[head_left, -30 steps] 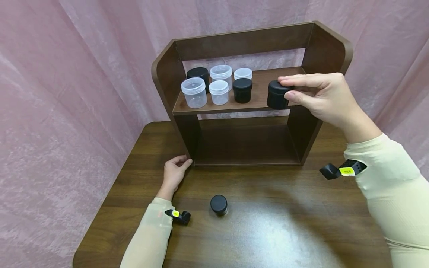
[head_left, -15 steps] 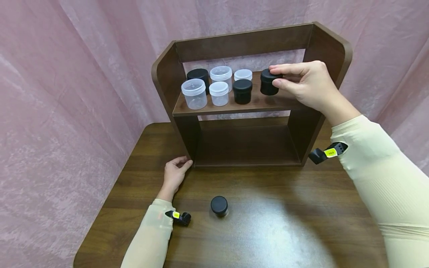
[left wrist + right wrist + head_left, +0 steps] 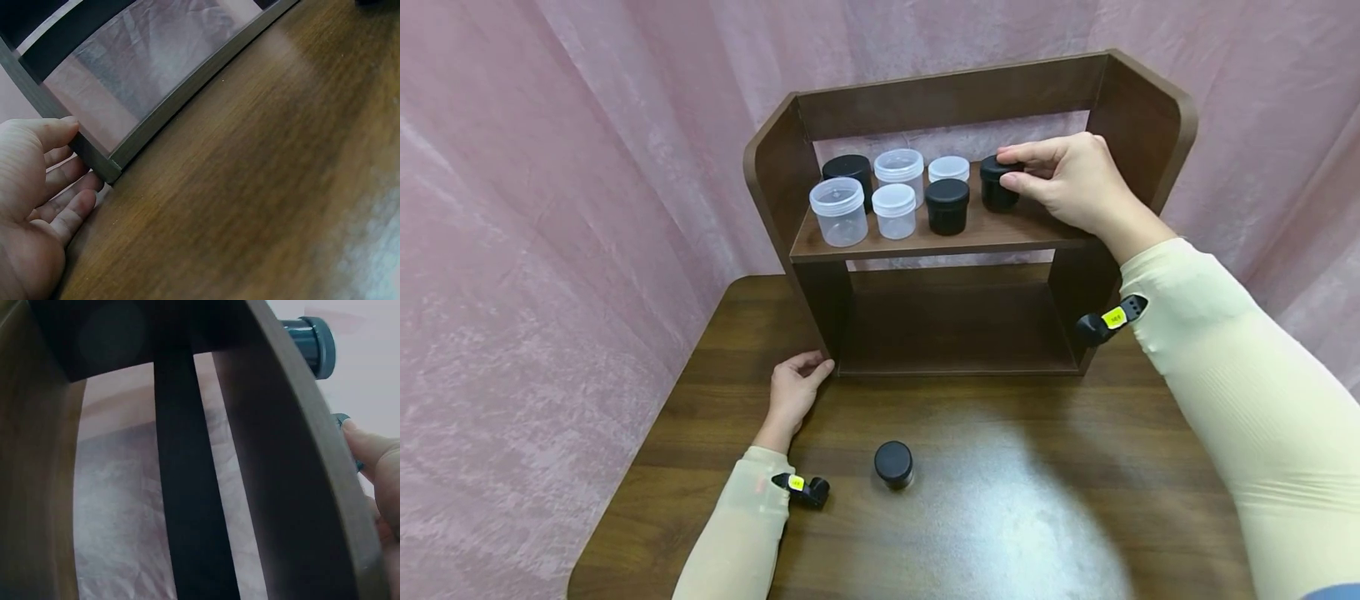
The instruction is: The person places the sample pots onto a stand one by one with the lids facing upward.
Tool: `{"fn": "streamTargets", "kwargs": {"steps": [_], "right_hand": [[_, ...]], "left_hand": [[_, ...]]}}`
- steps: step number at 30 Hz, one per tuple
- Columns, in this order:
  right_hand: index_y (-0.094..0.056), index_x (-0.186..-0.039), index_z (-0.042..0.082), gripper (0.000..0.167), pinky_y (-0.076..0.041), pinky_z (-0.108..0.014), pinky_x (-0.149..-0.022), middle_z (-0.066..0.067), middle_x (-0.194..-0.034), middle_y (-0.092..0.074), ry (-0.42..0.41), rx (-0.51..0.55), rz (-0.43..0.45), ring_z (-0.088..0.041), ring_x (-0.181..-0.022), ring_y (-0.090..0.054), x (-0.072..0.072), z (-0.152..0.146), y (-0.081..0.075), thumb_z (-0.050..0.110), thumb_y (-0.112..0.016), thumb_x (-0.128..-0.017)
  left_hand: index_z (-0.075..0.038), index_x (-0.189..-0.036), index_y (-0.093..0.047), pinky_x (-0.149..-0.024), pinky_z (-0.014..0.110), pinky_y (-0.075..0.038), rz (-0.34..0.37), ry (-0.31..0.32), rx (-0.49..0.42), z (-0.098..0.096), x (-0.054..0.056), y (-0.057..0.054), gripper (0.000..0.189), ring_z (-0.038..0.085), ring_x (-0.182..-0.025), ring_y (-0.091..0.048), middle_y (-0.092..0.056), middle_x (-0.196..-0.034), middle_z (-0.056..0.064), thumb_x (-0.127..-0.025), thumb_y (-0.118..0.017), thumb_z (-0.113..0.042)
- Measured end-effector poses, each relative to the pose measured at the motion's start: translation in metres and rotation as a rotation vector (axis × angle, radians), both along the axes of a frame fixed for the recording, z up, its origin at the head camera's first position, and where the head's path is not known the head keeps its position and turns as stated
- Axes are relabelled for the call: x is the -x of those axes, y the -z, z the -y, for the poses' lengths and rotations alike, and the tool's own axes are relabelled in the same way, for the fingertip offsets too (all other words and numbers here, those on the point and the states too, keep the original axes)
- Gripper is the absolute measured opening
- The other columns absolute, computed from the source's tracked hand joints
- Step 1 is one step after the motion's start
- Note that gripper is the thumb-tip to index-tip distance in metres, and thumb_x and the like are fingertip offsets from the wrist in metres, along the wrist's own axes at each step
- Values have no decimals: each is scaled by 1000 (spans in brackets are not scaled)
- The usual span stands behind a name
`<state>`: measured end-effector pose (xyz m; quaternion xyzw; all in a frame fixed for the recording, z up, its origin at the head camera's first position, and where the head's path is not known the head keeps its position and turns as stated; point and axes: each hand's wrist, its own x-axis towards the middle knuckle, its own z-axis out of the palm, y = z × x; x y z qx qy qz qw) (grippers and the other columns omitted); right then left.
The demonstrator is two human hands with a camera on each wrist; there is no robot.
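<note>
With thumb and fingers, my right hand (image 3: 1067, 179) pinches the lid of a small black jar (image 3: 992, 187) over the upper shelf, toward the back and right of the other jars. The right wrist view shows the same hand (image 3: 381, 469) partly hidden behind the shelf's edge. Down at the rack's lower left front corner, my left hand (image 3: 793, 390) touches the side panel (image 3: 94, 153), its fingers lying along the outside in the left wrist view. Another black-lidded jar (image 3: 893, 464) stands on the table in front of the rack.
The brown two-tier rack (image 3: 970, 248) stands at the table's back. On its upper shelf, clear jars (image 3: 839, 218) and black jars (image 3: 947, 208) form two rows from the left. Pink curtains (image 3: 587, 167) hang behind.
My right hand has carried the black jar left and back, from before the shelf's front edge to over the rear of the shelf. The left hand stays at the corner.
</note>
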<state>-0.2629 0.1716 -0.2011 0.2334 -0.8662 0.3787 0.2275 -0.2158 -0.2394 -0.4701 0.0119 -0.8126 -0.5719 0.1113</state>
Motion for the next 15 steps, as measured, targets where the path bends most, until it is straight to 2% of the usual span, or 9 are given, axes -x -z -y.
{"fn": "streamTargets", "kwargs": {"steps": [4, 9, 15], "right_hand": [[-72, -114, 12, 32, -47, -12, -79, -5, -117, -68, 36, -18, 22, 3, -93, -63, 3, 0, 2, 25, -75, -85], [-71, -116, 11, 33, -47, -13, -82, -4, -121, -66, 41, -28, 38, -1, -98, -63, 5, 3, 5, 25, -74, -86], [-69, -121, 13, 33, -46, -16, -88, -2, -124, -64, 33, -70, 10, -8, -108, -61, 7, 7, 5, 21, -70, -89]], "left_hand": [[-1, -109, -70, -77, 25, -48, 0, 7, 1, -1, 0, -2, 35, 22, -96, -61, -68, -107, 12, -85, -75, -27], [-3, -108, -71, -76, 24, -48, 4, 1, 11, 3, 1, -2, 33, 21, -95, -61, -68, -107, 10, -85, -76, -26], [-2, -108, -71, -76, 24, -48, -11, -6, 14, 5, 2, -3, 34, 22, -95, -62, -68, -107, 13, -85, -76, -26]]}}
